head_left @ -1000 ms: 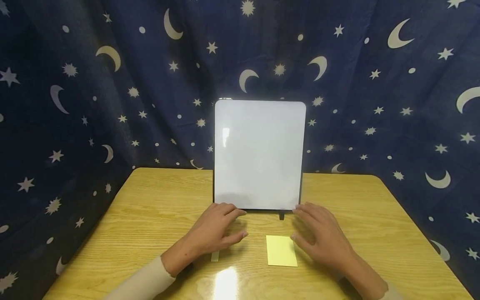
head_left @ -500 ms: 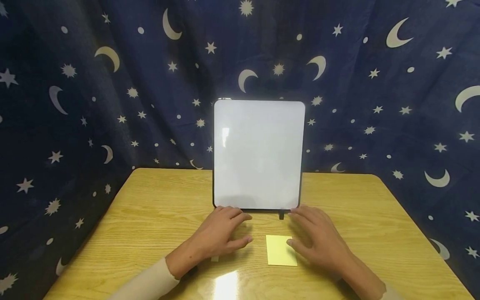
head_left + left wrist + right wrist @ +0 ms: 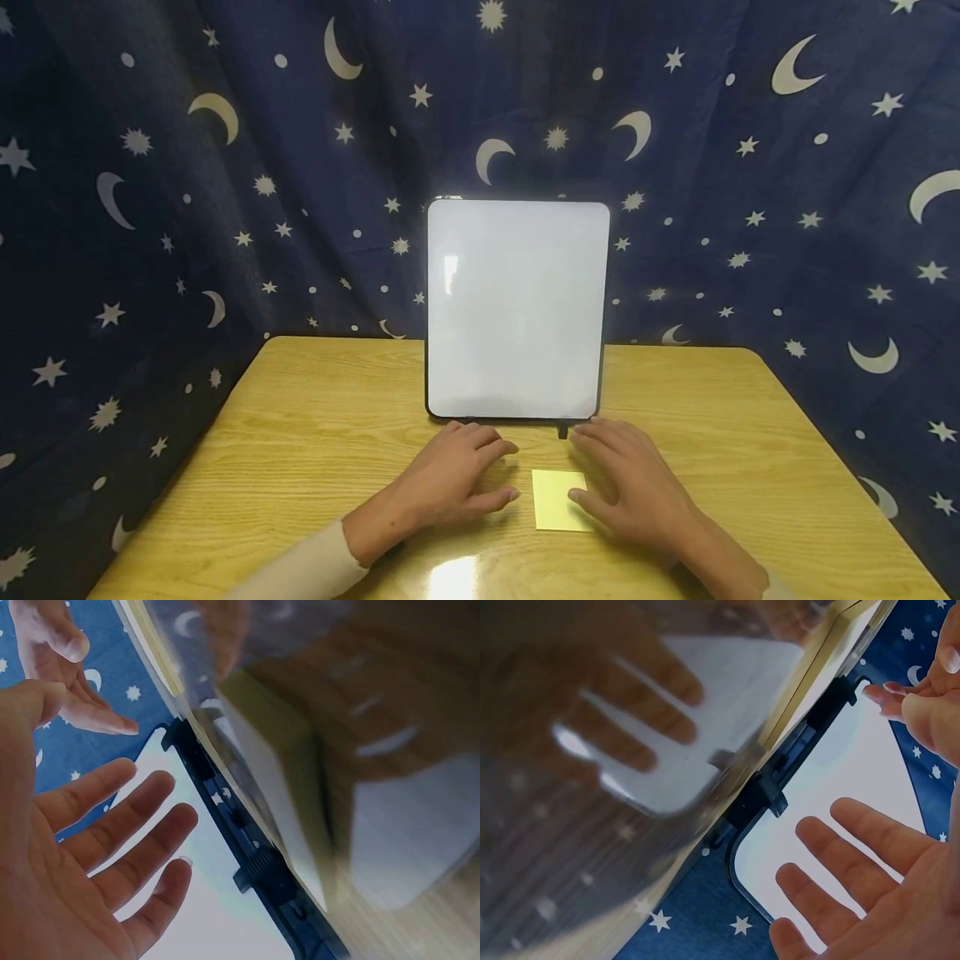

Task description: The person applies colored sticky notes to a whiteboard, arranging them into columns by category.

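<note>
In the head view my left hand [image 3: 448, 482] hovers over the table with spread fingers, left of a square yellow sticky note pad [image 3: 552, 508]. My right hand [image 3: 639, 483] is held at the pad's right, its thumb overlapping the pad in this view. Neither hand holds anything. A small framed whiteboard [image 3: 517, 312] stands upright behind both hands. Low in the left wrist view, a pale block [image 3: 289, 787] lies near the left hand; in the head view that hand hides it. The right wrist view shows the pad [image 3: 817, 671] edge-on.
A wooden table [image 3: 315, 392] carries everything. Dark feet [image 3: 563, 431] prop the whiteboard at its lower edge. A blue curtain with moons and stars [image 3: 360, 167] hangs behind the table and along both sides. Glare [image 3: 453, 577] shines on the near tabletop.
My left hand has shifted right and slightly nearer, covering the pale strip that showed beneath it. My right hand has moved a little left, its thumb further over the pad.
</note>
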`<state>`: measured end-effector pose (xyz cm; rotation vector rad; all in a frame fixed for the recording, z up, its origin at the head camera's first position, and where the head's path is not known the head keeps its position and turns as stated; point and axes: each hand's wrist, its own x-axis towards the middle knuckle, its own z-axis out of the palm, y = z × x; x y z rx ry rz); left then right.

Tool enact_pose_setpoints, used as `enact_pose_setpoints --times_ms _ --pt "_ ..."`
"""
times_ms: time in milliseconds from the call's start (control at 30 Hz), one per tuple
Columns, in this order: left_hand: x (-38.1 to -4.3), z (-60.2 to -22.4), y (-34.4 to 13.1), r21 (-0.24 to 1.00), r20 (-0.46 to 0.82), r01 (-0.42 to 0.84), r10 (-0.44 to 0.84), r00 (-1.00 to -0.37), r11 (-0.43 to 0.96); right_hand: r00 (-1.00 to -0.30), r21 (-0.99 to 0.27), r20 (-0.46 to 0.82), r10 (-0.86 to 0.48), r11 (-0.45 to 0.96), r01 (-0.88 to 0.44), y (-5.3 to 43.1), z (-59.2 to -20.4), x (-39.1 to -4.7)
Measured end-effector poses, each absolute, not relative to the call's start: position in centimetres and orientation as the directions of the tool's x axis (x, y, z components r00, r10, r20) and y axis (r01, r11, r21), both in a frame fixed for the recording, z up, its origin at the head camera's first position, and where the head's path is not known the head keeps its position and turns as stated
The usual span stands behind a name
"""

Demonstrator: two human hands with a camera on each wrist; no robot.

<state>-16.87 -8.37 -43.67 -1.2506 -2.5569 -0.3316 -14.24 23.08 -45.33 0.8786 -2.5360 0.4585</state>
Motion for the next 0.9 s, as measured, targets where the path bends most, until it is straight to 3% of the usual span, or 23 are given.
enact_pose_setpoints --times_ms 900 --pt "-15.9 -43.8 -5.5 0.036 0.267 0.818 0.784 -0.561 0.573 -0.712 -0.147 0.44 -0.548 0.738 -0.659 22.4 -45.3 -13.7"
